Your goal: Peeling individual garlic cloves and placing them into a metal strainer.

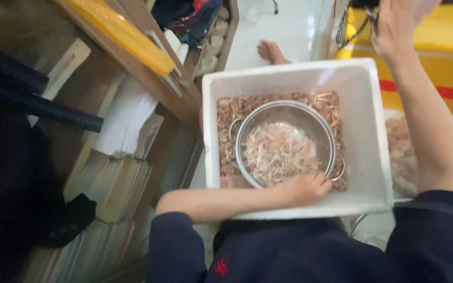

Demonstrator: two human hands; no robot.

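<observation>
A white foam box [373, 136] sits in front of me, holding a layer of small dried pinkish shreds. A round metal bowl [315, 121] with side handles rests inside it, partly filled with the same shreds [279, 152]. My left hand [305, 188] is down in the box, fingers curled at the bowl's near rim; what it grips is hidden. My right hand [394, 26] is raised at the top right, closed around a dark metal piece with a chain [343, 26] hanging from it.
A yellow crate [446, 47] with a red stripe stands at the right rear. A wooden shelf [148, 68] with a yellow packet, papers and stacked books [116, 183] fills the left. A bare foot [271, 51] shows beyond the box.
</observation>
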